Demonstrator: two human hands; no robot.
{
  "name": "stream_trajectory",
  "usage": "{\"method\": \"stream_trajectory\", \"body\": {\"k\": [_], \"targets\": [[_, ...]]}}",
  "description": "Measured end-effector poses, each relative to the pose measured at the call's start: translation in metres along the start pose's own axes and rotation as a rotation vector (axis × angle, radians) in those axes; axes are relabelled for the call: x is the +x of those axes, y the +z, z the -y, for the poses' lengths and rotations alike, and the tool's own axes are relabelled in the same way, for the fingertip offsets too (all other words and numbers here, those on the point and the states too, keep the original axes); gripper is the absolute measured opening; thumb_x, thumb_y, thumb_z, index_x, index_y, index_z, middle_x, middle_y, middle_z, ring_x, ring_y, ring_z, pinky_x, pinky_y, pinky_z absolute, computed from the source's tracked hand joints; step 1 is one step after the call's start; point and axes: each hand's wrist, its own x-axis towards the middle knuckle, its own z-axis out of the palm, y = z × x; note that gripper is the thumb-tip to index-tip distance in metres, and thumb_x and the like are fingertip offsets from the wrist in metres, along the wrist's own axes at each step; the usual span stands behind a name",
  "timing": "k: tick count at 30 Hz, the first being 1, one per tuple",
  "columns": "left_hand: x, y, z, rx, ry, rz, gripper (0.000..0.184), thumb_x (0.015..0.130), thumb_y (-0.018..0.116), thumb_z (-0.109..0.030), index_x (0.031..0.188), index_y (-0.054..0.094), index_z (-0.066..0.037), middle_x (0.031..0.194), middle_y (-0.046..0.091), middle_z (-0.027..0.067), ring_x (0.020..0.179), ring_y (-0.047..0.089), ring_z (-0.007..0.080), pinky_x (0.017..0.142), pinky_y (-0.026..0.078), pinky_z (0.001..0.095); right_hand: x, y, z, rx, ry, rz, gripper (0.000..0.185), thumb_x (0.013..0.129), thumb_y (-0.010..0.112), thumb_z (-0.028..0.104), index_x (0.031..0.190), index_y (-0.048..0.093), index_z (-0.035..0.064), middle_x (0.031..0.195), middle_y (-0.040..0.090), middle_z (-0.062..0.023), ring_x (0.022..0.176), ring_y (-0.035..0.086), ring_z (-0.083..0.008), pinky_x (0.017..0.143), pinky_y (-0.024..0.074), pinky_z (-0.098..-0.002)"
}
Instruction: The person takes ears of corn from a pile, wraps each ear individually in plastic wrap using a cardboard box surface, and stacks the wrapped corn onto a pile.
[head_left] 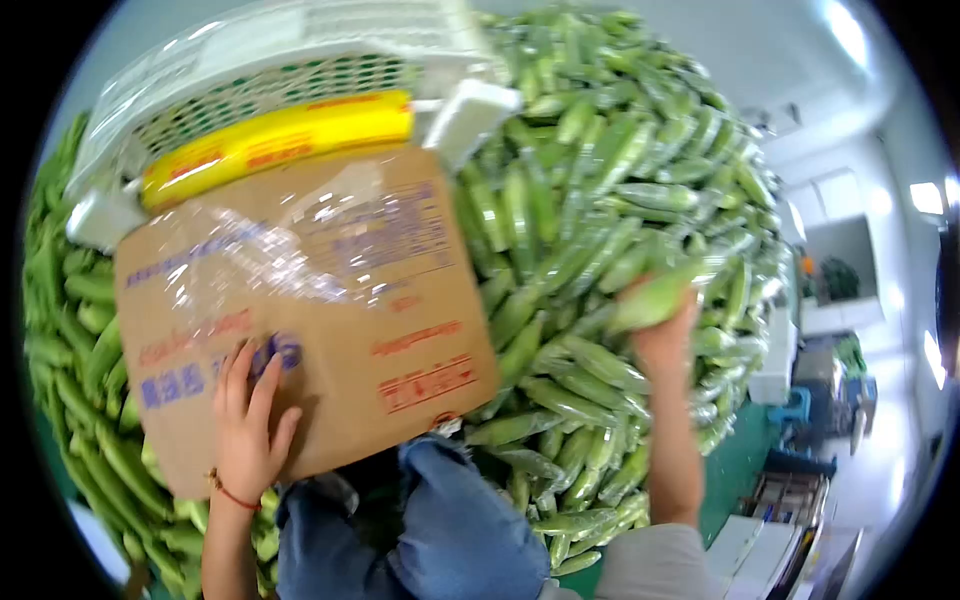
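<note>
The right hand (665, 335) clasps a green, husk-covered corn ear (652, 300), seemingly film-wrapped, above heaped plastic-wrapped green ears (590, 385); a light grip would spare it. The left hand (248, 440) rests, fingers spread, on printed brown cardboard (340, 310).

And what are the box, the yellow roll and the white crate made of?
The box looks like cardboard: matt, brown and printed, under shiny clear film. The yellow roll has a smooth, glossy skin, probably plastic. The white crate could be molded plastic, judging by its regular holes.
</note>
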Motion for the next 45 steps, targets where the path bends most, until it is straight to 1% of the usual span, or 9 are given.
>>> {"method": "stream_trajectory", "body": {"k": [5,10,12,18,23,29,34,40,45], "targets": [[-0.025,-0.008,0.034,0.054,-0.124,-0.1,0.062,0.075,0.074,-0.009,0.133,0.053,-0.007,0.145,0.039,0.0221,0.129,0.043,0.0413,0.105,0.039,0.0446,0.109,-0.068,0.083,0.153,-0.367,-0.702,0.053,0.097,0.053,0.037,0.135,0.046,0.001,0.12,0.057,-0.0151,0.118,0.052,-0.0281,0.104,0.0416,-0.0395],[0.025,-0.016,0.066,0.164,-0.23,-0.304,0.051,0.079,0.072,-0.01,0.127,0.057,-0.007,0.138,0.047,0.0175,0.121,0.05,0.0359,0.1,0.042,0.0431,-0.029,0.204,-0.097,-1.195,-0.406,0.505,0.056,0.086,0.065,0.023,0.137,0.049,0.0074,0.148,0.04,-0.0103,0.133,0.041,-0.0285,0.109,0.0344,-0.0412],[0.049,-0.022,0.09,0.209,-0.057,-0.325,0.038,0.08,0.07,-0.008,0.116,0.059,-0.006,0.126,0.056,0.0146,0.112,0.055,0.0348,0.093,0.045,0.0432,-0.031,0.243,-0.131,-1.641,-0.898,0.853,0.038,0.086,0.066,0.023,0.122,0.061,0.0127,0.139,0.05,-0.0114,0.125,0.047,-0.03,0.1,0.0392,-0.0444],[0.017,-0.059,0.109,0.065,0.172,-0.437,0.02,0.073,0.063,0.003,0.089,0.053,-0.005,0.076,0.058,0.008,0.068,0.061,0.0296,0.061,0.051,0.0387,-0.027,0.239,-0.144,-1.365,-0.557,0.679,0.011,0.084,0.067,0.017,0.092,0.067,0.0097,0.082,0.061,-0.0082,0.084,0.057,-0.0257,0.078,0.0434,-0.0404],[-0.1,-0.055,0.072,0.113,0.268,-0.262,0.02,0.074,0.063,-0.011,0.092,0.058,-0.007,0.084,0.061,0.0073,0.077,0.065,0.0239,0.064,0.055,0.0341,-0.087,0.205,-0.101,-1.22,-0.065,0.909,0.005,0.089,0.06,0.005,0.085,0.06,0.0007,0.072,0.062,-0.0065,0.067,0.058,-0.0163,0.063,0.0469,-0.0307],[-0.177,-0.014,0.108,-0.131,-0.774,-0.797,0.015,0.085,0.064,-0.006,0.098,0.057,-0.001,0.089,0.061,0.0134,0.077,0.061,0.0294,0.068,0.051,0.0346,-0.108,0.187,-0.118,-1.109,0.199,0.875,0.007,0.093,0.054,0.003,0.09,0.058,-0.0015,0.072,0.063,-0.0069,0.057,0.06,-0.0116,0.053,0.0481,-0.0244],[-0.218,0.024,0.172,0.19,-0.965,0.096,0.076,0.079,0.073,-0.03,0.14,0.035,-0.006,0.112,0.057,0.0219,0.108,0.056,0.0369,0.093,0.047,0.0431,-0.102,0.185,-0.119,-1.01,0.435,0.812,0.007,0.095,0.053,0.005,0.095,0.056,-0.0015,0.073,0.062,-0.0054,0.055,0.059,-0.0091,0.048,0.0476,-0.0217],[-0.237,-0.006,0.179,-0.861,-1.426,-0.825,0.057,0.084,0.07,-0.027,0.125,0.04,-0.001,0.108,0.06,0.0142,0.087,0.064,0.0248,0.069,0.057,0.0405,-0.111,0.185,-0.116,-1.062,0.372,0.754,0.007,0.095,0.054,0.005,0.095,0.057,-0.0009,0.073,0.063,-0.0052,0.056,0.06,-0.0094,0.052,0.0499,-0.0228],[-0.168,-0.101,0.101,-1.437,-0.576,-0.742,0.065,0.089,0.068,-0.035,0.138,0.038,-0.005,0.135,0.05,0.0171,0.109,0.06,0.0241,0.081,0.056,0.0392,-0.114,0.2,-0.12,-1.112,0.353,0.753,0.008,0.095,0.055,0.007,0.096,0.059,0.0004,0.074,0.064,-0.0059,0.058,0.062,-0.011,0.055,0.0509,-0.0249]]}}
